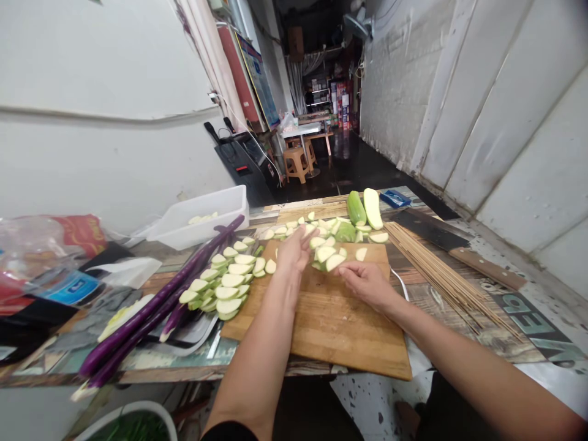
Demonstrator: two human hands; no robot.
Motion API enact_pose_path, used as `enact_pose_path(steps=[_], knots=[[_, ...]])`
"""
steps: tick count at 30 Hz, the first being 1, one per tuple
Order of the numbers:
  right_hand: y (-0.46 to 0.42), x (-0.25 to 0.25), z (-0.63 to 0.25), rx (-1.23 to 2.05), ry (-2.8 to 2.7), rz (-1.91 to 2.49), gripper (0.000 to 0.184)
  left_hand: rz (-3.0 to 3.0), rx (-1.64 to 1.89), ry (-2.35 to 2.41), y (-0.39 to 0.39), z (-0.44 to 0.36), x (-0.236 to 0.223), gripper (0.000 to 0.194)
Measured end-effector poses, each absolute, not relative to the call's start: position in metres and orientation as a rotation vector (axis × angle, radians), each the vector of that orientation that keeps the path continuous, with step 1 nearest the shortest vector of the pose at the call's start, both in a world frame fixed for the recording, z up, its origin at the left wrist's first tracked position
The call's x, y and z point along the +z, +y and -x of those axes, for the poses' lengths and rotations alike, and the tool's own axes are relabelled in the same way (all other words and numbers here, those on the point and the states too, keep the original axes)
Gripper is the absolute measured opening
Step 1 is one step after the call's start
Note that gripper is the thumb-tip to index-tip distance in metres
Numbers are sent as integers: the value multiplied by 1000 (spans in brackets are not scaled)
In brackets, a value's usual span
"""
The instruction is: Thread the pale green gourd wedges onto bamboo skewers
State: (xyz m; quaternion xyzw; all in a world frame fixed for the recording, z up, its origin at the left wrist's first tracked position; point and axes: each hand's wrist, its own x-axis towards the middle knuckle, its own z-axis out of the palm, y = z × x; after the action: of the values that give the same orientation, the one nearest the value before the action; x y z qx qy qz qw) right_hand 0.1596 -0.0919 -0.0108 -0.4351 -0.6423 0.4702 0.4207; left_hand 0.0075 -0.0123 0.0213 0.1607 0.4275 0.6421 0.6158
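My left hand (296,248) reaches over the far edge of the wooden cutting board (340,324), fingers stretched out among pale green zucchini slices (280,231). Whether a slice touches its fingertips I cannot tell. Low over the board, my right hand (365,283) is closed in a pinch. A half-round zucchini slice (335,262) is right at its fingertips, in front of a small row of slices (325,252); any skewer through them is hidden. Left of the board, several stacked rows of slices (229,293) rest on a tray (195,337). Thin wooden skewers (436,272) lie to the right.
Long purple eggplants (151,288) lie across the tray's left side. A white plastic bin (202,211) stands behind them. At the back are zucchini pieces (372,209) and a blue packet (395,198). A cleaver (487,267) lies far right, beyond the skewers.
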Motion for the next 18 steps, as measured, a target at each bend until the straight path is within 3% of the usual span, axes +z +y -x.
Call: enact_pose_path(steps=[5,18], knots=[[-92,-12,-162,716,-1793,1141,24,-349,1510,994,-14,-12,21,4],[-87,-12,-161,748,-1775,1147,27,-366,1466,993,-11,-16,13,8]])
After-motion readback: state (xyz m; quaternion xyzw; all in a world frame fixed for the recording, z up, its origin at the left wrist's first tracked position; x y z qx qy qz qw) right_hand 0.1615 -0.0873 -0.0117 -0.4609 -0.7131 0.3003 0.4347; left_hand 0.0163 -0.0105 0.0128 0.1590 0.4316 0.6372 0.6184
